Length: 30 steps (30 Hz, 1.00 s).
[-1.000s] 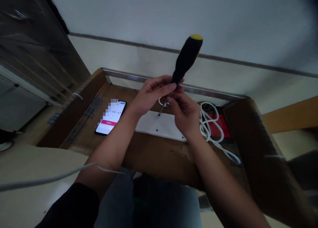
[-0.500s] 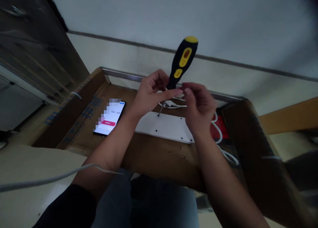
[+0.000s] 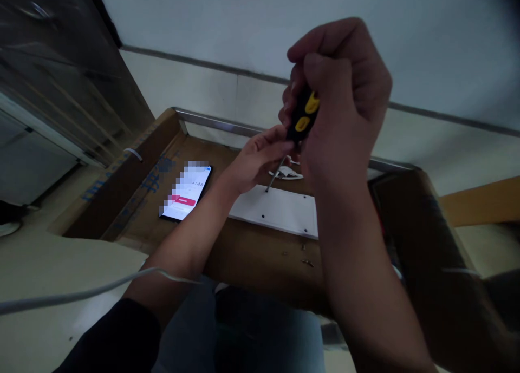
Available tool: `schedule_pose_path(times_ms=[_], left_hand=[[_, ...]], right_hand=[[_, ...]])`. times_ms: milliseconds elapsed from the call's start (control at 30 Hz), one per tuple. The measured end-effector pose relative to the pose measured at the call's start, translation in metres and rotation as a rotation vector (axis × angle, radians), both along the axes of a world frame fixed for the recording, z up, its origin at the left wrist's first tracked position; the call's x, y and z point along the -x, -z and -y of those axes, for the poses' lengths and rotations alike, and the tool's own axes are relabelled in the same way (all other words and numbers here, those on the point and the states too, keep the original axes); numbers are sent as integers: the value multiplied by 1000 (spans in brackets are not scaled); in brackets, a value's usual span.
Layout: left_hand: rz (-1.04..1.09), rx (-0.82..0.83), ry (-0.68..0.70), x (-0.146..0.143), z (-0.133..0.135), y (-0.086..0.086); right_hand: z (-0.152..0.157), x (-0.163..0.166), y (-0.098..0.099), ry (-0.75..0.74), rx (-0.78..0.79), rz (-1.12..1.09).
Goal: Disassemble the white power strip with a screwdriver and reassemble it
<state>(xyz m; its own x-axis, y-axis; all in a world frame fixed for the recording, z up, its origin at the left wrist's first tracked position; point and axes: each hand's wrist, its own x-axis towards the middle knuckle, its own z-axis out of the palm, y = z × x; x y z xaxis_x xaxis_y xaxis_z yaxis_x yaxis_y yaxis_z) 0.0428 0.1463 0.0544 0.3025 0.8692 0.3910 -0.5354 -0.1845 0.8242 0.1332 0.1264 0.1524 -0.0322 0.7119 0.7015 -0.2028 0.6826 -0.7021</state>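
Observation:
A black and yellow screwdriver [image 3: 301,125] leans over a flat white panel [image 3: 280,213], its thin shaft's tip at a dark hole near the panel's far edge. My right hand [image 3: 343,97] is wrapped round the upper handle and hides much of it. Lower down, the fingers of my left hand [image 3: 260,159] pinch the screwdriver where handle meets shaft. Several dark holes dot the panel, and my right forearm covers its right end. Small screws [image 3: 307,263] lie on the brown cardboard [image 3: 252,264] in front of the panel.
A lit phone [image 3: 187,191] lies left of the panel. Cardboard walls [image 3: 422,237] stand at both sides, and a metal rail [image 3: 219,123] runs along the back. White cable [image 3: 290,172] lies behind the panel. Another cable [image 3: 81,294] crosses the lower left.
My right hand has risen from beside the screwdriver's lower end and closed round its handle. My left hand stays at the lower handle. The view has shifted slightly.

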Motion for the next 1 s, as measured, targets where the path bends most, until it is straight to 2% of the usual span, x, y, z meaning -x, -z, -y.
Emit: schedule_pose_path(times_ms=[100, 233, 367, 500, 667, 800, 867, 1000], left_hand=[[38, 111, 148, -1, -5, 7], [29, 171, 212, -5, -8, 16], [38, 164, 257, -7, -3, 15], [9, 164, 261, -5, 3, 8], [-28, 153, 175, -1, 1, 8], [-42, 205, 86, 0, -4, 14], [-41, 218, 78, 1, -4, 14], [-19, 172, 146, 2, -1, 8]], right_hand=[[-3, -3, -2, -12, 35, -51], [-2, -6, -7, -59, 99, -174], [4, -7, -11, -178, 115, -146], [2, -10, -10, -232, 130, -147], [-12, -11, -3, -288, 75, -182], [-23, -11, 3, -189, 70, -241], [-27, -14, 4, -84, 49, -165], [-36, -24, 7, 51, 2, 35]])
